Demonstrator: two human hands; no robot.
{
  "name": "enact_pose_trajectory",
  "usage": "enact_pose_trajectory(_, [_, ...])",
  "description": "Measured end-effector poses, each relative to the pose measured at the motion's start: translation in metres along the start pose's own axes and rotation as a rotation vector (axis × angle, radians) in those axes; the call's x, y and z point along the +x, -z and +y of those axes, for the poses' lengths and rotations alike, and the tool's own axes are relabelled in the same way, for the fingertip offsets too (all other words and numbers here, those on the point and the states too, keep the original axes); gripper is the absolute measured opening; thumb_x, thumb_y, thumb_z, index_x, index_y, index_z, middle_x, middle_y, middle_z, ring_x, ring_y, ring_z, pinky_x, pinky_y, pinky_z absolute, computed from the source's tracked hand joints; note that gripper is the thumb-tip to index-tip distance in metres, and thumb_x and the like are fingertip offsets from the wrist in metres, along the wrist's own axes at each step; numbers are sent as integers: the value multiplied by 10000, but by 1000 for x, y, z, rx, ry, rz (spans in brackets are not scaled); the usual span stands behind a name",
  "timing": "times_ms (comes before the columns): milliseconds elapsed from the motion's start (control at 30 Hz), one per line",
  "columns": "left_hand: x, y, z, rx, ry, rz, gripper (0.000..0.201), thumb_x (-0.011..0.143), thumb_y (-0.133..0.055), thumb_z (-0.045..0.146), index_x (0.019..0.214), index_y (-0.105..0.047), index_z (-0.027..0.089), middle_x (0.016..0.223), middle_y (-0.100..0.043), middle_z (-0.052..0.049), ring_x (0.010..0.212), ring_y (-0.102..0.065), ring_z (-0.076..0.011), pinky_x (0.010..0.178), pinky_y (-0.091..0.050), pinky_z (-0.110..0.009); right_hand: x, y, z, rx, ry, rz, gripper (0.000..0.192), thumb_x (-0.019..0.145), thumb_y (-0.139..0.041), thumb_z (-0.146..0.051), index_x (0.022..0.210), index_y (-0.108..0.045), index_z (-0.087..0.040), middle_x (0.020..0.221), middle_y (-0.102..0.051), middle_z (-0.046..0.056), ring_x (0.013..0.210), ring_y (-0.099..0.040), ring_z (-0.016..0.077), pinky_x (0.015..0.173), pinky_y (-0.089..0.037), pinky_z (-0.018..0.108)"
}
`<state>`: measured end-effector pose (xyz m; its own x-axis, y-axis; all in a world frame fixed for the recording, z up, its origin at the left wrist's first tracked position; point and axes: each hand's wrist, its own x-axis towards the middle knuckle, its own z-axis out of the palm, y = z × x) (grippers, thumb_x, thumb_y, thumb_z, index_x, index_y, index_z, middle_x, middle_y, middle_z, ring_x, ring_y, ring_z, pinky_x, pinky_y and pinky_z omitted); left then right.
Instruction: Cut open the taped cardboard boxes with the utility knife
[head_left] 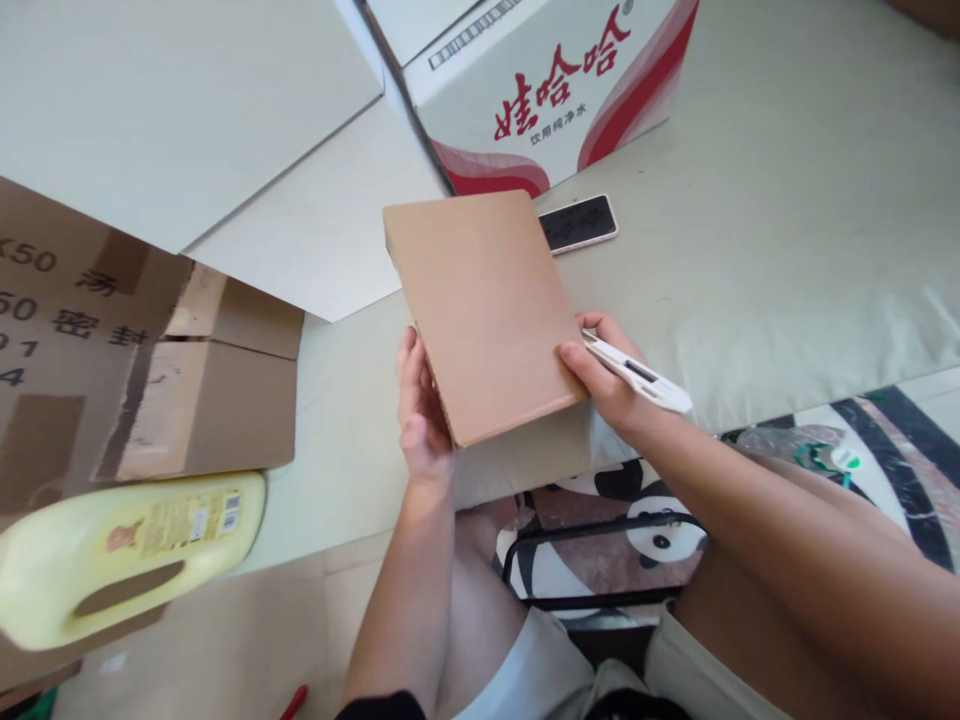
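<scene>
A plain brown cardboard box (487, 310) is held tilted in front of me, between both hands. My left hand (424, 405) supports its left side, fingers partly behind the edge. My right hand (607, 370) grips the lower right corner, thumb on the top face. A white utility knife (637, 372) is also tucked in the right hand, pointing down to the right. Whether its blade is out, I cannot tell. Beyond the box lies a phone (581, 223) with a dark screen, its left end hidden by the box.
A white and red water carton (555, 100) stands at the back. White boxes (187, 100) are stacked at upper left, above a large brown carton (217, 400). A yellow jug (135, 550) lies at lower left. The pale cloth-covered surface (787, 200) extends right.
</scene>
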<state>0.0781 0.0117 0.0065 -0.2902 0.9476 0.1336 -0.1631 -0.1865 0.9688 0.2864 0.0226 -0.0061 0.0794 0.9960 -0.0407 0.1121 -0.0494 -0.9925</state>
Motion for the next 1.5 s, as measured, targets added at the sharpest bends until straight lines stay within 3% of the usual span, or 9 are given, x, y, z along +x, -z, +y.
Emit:
enact_pose_trajectory(100, [-3, -5, 3, 50, -236, -85, 570, 716, -693, 682, 1159, -751, 329, 1566, -488, 8, 1580, -233, -334, 1260, -258, -438, 2, 0, 0, -34, -16, 95, 346, 824, -559, -592, 950, -506, -274, 828, -625, 32, 809, -596, 254, 694, -458, 396])
enact_pose_trajectory(333, [-10, -7, 7, 140, -268, -93, 575, 750, -687, 711, 1164, -743, 315, 1520, -528, -46, 1551, -294, -365, 1266, -224, -515, 6, -4, 10, -37, -90, 180, 286, 840, -565, -543, 936, -579, -274, 833, -640, 37, 780, -585, 248, 683, -445, 392])
enact_pose_trajectory(667, [2, 21, -7, 407, -573, -258, 587, 912, -437, 700, 1332, -621, 335, 1582, -454, -50, 1534, -335, -367, 1234, -289, -606, 3, -12, 6, -333, -55, 40, 259, 881, -512, -483, 939, -625, -257, 831, -707, 51, 758, -622, 249, 666, -445, 349])
enact_pose_trajectory(833, [0, 16, 12, 559, -786, -388, 449, 958, -394, 610, 1056, -706, 302, 1416, -595, -37, 1427, -472, -314, 1282, -200, -615, -1, -10, 0, -488, 21, -187, 265, 796, -588, -381, 1012, -656, -244, 855, -743, 72, 779, -675, 288, 666, -450, 351])
enact_pose_trajectory(1033, [-11, -2, 24, 600, -896, -428, 400, 941, -412, 537, 993, -687, 251, 1040, -670, -60, 1047, -648, -250, 1183, -371, -578, 11, 3, 3, -279, 196, 95, 225, 858, -572, -410, 1008, -614, -247, 858, -731, 39, 705, -666, 210, 642, -488, 336])
enact_pose_trajectory(1133, [-23, -11, 24, 609, -948, -398, 402, 921, -404, 534, 982, -687, 255, 963, -667, -55, 1083, -628, -272, 1165, -363, -571, 23, 12, -8, -60, 338, 305, 209, 877, -492, -329, 1048, -557, -228, 724, -624, -9, 547, -567, 150, 515, -428, 292])
enact_pose_trajectory(1233, [-36, -20, 25, 628, -975, -409, 401, 915, -399, 546, 976, -681, 268, 921, -670, -36, 1229, -551, -283, 1209, -311, -524, 28, 18, -34, 90, 584, 528, 44, 807, -501, -264, 848, -487, -259, 575, -385, -81, 405, -364, 114, 397, -282, 275])
enact_pose_trajectory(1367, [-46, -30, 28, 636, -1028, -469, 382, 888, -409, 547, 966, -671, 280, 898, -675, 3, 1250, -534, -239, 1276, -223, -441, 14, 15, -73, 91, 797, 507, 120, 780, -637, -343, 805, -568, -249, 586, -457, -60, 432, -484, 128, 390, -330, 299])
enact_pose_trajectory(1500, [-51, -36, 28, 690, -1066, -512, 350, 886, -397, 563, 891, -658, 331, 918, -702, 37, 1254, -566, -202, 1293, -186, -404, -9, 11, -92, -134, 680, 385, 163, 785, -744, -359, 850, -674, -226, 675, -629, -9, 528, -577, 151, 430, -375, 315])
